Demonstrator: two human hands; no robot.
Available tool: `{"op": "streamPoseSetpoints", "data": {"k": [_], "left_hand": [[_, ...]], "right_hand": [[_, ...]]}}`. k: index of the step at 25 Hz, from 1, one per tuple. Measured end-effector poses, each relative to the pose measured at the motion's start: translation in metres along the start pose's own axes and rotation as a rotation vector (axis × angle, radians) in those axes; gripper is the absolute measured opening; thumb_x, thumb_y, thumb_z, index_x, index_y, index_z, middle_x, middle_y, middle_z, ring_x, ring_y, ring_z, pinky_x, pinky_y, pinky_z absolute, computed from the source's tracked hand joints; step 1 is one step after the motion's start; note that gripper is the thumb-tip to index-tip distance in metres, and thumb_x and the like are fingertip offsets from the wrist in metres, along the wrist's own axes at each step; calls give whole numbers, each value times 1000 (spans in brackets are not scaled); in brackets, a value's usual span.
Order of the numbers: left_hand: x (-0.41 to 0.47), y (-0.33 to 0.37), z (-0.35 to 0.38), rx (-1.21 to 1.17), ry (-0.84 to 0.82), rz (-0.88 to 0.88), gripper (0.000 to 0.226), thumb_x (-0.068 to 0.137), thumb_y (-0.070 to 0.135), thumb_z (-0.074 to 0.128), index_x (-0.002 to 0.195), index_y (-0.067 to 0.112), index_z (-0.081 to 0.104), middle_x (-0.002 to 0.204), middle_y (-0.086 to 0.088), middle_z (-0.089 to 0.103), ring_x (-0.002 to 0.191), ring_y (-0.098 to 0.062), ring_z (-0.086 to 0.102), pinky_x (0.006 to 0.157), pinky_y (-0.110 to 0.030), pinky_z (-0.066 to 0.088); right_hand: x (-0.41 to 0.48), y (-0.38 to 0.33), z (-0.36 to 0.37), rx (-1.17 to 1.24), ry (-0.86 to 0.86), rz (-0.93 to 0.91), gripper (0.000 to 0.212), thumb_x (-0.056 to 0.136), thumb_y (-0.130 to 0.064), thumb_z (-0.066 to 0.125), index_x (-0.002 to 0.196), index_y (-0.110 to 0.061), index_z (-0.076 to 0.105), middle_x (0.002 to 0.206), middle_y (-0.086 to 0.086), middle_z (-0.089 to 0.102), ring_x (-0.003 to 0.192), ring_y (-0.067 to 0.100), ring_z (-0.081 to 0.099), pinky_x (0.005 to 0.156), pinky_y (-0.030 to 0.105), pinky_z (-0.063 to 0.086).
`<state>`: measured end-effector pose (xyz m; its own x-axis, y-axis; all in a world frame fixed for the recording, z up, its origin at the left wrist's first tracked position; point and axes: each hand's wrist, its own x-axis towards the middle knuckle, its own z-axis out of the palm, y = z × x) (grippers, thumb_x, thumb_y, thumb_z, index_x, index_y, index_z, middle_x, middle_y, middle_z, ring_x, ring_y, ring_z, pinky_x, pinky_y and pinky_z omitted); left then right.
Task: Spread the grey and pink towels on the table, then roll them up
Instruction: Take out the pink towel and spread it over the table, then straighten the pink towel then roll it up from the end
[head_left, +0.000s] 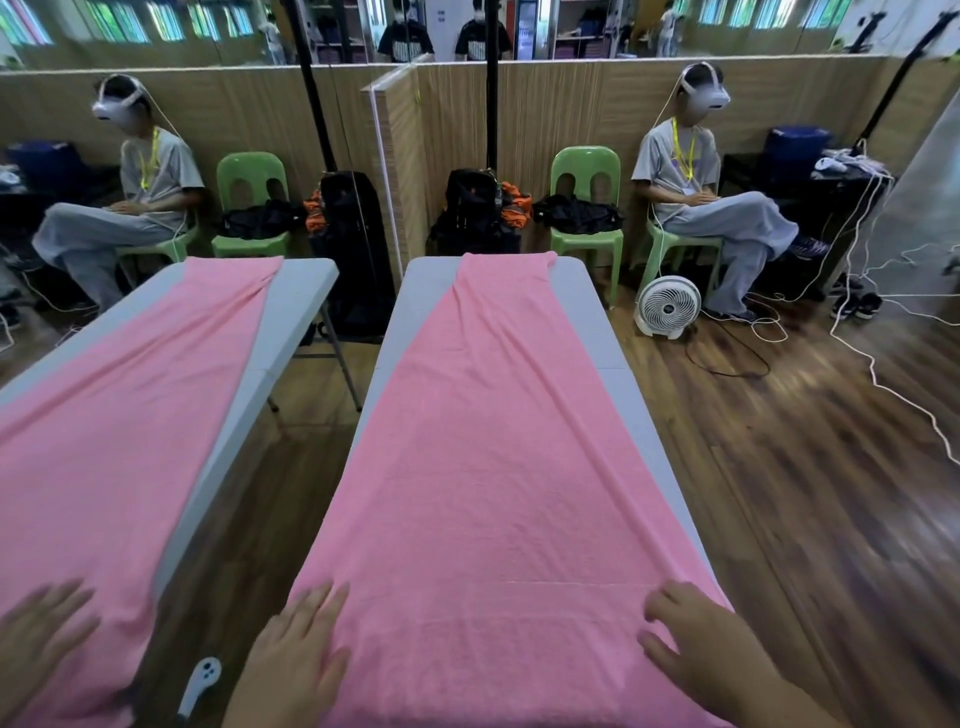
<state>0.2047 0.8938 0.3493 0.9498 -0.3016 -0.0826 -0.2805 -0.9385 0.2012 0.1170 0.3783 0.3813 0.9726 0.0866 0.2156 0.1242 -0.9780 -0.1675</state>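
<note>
A long pink towel (493, 467) lies spread lengthwise over a narrow grey table (597, 322), reaching from the near end to the far end, where it narrows into a fold. My left hand (298, 654) rests flat on the towel's near left corner, fingers apart. On the near right corner lies my right hand (696, 644), its fingers slightly bent on top of the cloth. Neither hand pinches the fabric. No grey towel is in view.
A mirror wall (156, 389) on the left repeats the table, towel and a hand. A white controller (200, 680) hangs near my left wrist. Beyond the table are green chairs (587, 208), black bags (478, 208), a seated person with a headset (701, 182), a white floor fan (669, 306) and loose cables (883, 374).
</note>
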Motion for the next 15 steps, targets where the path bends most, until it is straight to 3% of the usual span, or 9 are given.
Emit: {"op": "streamPoseSetpoints", "data": {"k": [1, 2, 5, 7, 8, 9, 11, 13, 15], "left_hand": [[8, 12, 6, 4, -2, 13, 62, 92, 62, 29, 144, 32, 44, 148, 1, 50, 127, -24, 56, 100, -44, 46], [20, 27, 8, 0, -134, -21, 60, 93, 60, 30, 143, 32, 46, 149, 2, 48, 129, -26, 54, 100, -46, 46], [29, 44, 45, 1, -251, 32, 61, 94, 65, 25, 142, 35, 47, 152, 3, 45, 137, -21, 45, 112, -43, 28], [17, 41, 52, -23, -170, 56, 65, 92, 69, 19, 144, 38, 43, 159, 8, 33, 148, -11, 21, 117, -34, 7], [15, 36, 51, -12, -128, 60, 65, 91, 70, 21, 144, 39, 40, 162, 12, 23, 150, -8, 9, 117, -32, 4], [14, 31, 50, 16, -70, 84, 65, 90, 70, 26, 145, 38, 38, 163, 14, 17, 151, -6, 3, 117, -31, 3], [21, 33, 48, 32, -45, 106, 72, 82, 69, 45, 146, 36, 40, 162, 12, 21, 150, -6, 3, 117, -32, 3], [45, 58, 50, 24, -40, 85, 75, 82, 66, 48, 150, 37, 36, 161, 6, 28, 150, -9, 8, 117, -35, 5], [81, 104, 51, 15, -18, 103, 65, 92, 60, 39, 153, 39, 27, 163, 7, 19, 150, -15, 12, 120, -39, 11]], "right_hand": [[14, -39, 15, 6, -38, 45, 28, 78, -58, 53, 96, -38, 60, 105, -21, 56, 95, 6, 60, 64, 25, 53], [19, -55, 38, 83, -157, 11, 36, 80, -59, 53, 107, -37, 62, 116, -15, 61, 105, 9, 61, 77, 28, 56], [16, -57, 80, 85, -353, 54, 57, 84, -62, 48, 133, -33, 54, 148, -2, 48, 130, 20, 51, 110, 30, 32], [-18, -21, 83, 87, -289, 170, 64, 89, -67, 37, 147, -38, 35, 162, -5, 20, 147, 16, 25, 115, 29, 15], [-36, -5, 80, 116, -263, 223, 65, 90, -70, 29, 148, -41, 29, 163, -7, 17, 148, 14, 18, 117, 33, 16], [-48, 11, 67, 133, -242, 312, 65, 89, -74, 23, 146, -43, 30, 160, -4, 25, 146, 18, 23, 114, 41, 25], [-52, 32, 61, 85, -245, 534, 71, 88, -76, 15, 138, -35, 42, 146, 8, 49, 133, 27, 36, 99, 54, 41], [-13, 14, 62, 38, -253, 432, 68, 94, -68, 19, 136, -24, 51, 140, 16, 55, 137, 28, 33, 105, 52, 34], [43, -38, 79, 11, -208, 204, 56, 97, -54, 31, 136, -21, 56, 147, 13, 48, 144, 24, 29, 117, 41, 25]]}}
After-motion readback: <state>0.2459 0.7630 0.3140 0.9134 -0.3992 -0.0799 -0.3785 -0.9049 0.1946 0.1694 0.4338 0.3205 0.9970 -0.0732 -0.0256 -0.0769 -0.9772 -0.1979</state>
